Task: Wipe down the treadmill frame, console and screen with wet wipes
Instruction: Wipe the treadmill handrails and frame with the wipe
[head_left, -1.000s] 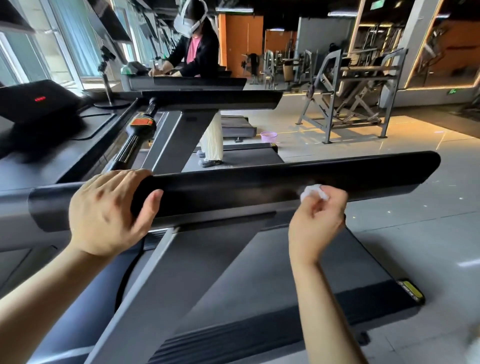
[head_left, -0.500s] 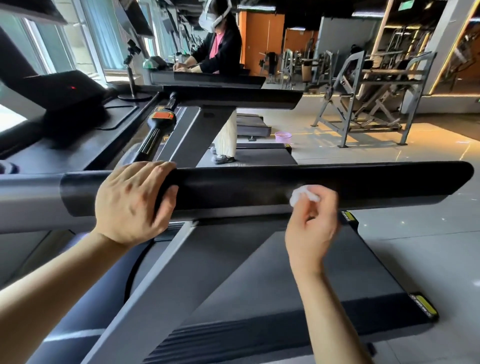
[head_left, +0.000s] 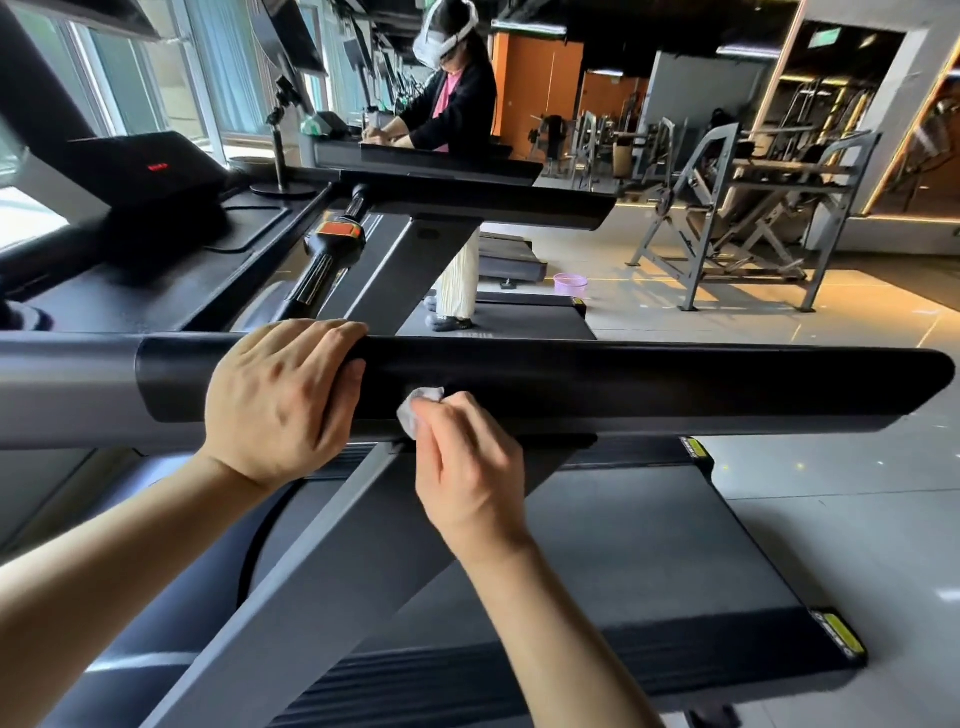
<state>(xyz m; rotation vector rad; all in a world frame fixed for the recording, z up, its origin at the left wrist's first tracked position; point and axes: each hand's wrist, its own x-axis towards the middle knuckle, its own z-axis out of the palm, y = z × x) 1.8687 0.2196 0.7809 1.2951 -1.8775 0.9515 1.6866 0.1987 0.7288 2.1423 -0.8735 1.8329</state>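
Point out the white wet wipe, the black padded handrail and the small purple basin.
white wet wipe (head_left: 414, 410), head view, exposed crumpled edge.
black padded handrail (head_left: 649, 387), head view, bare front face.
small purple basin (head_left: 570, 285), head view, side wall.

The glossy grey tiled floor (head_left: 857, 493) carries 2 treadmills: the near treadmill (head_left: 649, 545) and a second treadmill (head_left: 519, 322) behind it. A purple basin (head_left: 570, 283) sits on the tiles near the second treadmill's deck. A grey steel-frame machine (head_left: 727, 218) stands farther back.
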